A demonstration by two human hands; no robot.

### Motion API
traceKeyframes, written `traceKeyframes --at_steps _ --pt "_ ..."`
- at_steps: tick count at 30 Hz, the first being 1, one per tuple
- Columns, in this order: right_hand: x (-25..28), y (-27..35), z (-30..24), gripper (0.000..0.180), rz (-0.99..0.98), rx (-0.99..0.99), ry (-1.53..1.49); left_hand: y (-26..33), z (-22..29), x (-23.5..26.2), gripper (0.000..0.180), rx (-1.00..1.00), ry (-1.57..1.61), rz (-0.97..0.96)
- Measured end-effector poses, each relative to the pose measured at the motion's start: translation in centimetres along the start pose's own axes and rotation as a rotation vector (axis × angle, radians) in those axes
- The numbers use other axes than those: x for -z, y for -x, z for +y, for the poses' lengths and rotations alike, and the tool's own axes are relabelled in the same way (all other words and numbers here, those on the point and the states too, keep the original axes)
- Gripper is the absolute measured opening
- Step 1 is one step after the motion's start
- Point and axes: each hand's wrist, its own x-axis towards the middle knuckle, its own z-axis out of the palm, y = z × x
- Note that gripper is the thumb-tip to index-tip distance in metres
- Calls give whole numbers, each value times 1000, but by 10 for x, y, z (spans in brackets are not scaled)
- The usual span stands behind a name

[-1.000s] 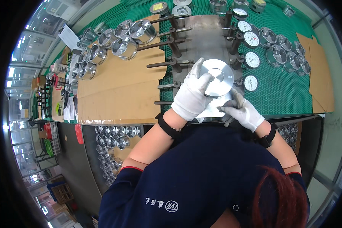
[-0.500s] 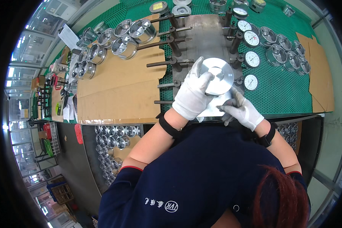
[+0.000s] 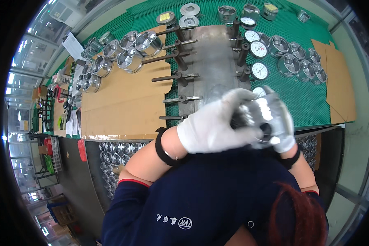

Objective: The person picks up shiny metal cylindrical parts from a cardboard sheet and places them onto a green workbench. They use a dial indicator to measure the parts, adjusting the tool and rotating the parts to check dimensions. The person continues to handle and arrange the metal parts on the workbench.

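Observation:
A shiny metal piston (image 3: 267,112) is up off the bench in front of my body, tilted so that its side and a dark round pin hole show; motion blurs it a little. My left hand (image 3: 215,128), in a white glove, grips it from the left with thumb and fingers spread round it. On its right side my right hand (image 3: 287,129), also gloved, is closed round it, its fingers partly hidden behind the metal. Beyond the hands lies a grey steel plate (image 3: 213,53) flanked by posts with rods, and dial gauges (image 3: 260,71) stand along its right side.
Several pistons (image 3: 130,60) stand on a cardboard sheet (image 3: 123,106) to the left. More pistons (image 3: 289,64) stand at right on the green mat (image 3: 307,104), beside another cardboard piece (image 3: 342,90). Below the bench, a shelf holds rows of pistons (image 3: 117,158).
The piston has been lifted off the plate toward me and turned from crown up to side on. My right hand has come up onto it, and my left has shifted nearer me.

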Motion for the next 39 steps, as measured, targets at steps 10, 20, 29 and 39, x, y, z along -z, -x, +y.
traceKeyframes --at_steps 10,20,29,39 --pt "115 37 -113 41 502 396 985 34 74 11 74 -877 118 350" --pt "189 -33 -115 29 547 307 969 35 96 -11 60 -931 156 297" --pt "185 -98 -103 33 493 76 989 41 111 -23 48 -866 144 455" --pt "273 -199 -94 31 651 -286 631 107 110 -9 35 -815 132 494"
